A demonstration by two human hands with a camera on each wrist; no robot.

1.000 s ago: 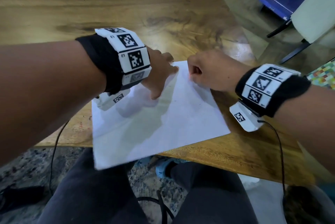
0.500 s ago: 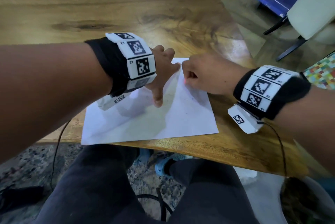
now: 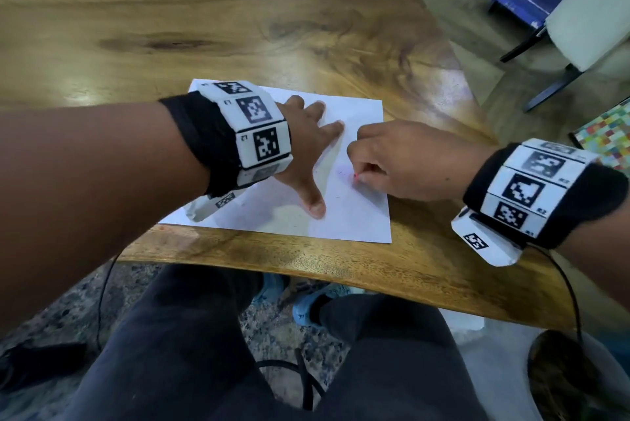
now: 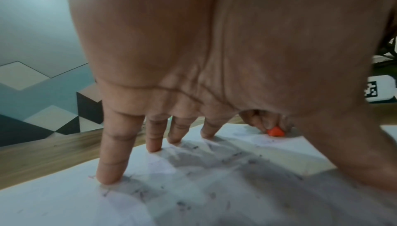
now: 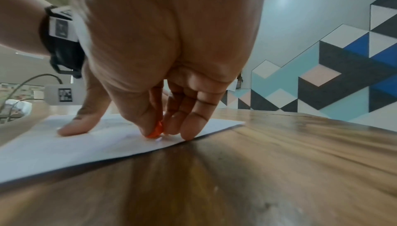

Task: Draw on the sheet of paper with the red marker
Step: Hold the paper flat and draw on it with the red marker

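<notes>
Head view: the sheet of paper (image 3: 354, 216) lies near the front edge of the wooden surface (image 3: 306, 28). The left hand (image 3: 306, 155) is spread flat on it. The right hand (image 3: 392, 161) pinches the red marker (image 5: 156, 131), tip touching the paper.

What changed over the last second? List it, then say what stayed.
The sheet of paper slid back fully onto the wooden table; its near edge had overhung the table's edge. The left hand spread flatter, with fingers now pressing the sheet. The right hand moved nearer along the sheet. Unchanged: the right hand still pinches the red marker, tip at the paper.
</notes>
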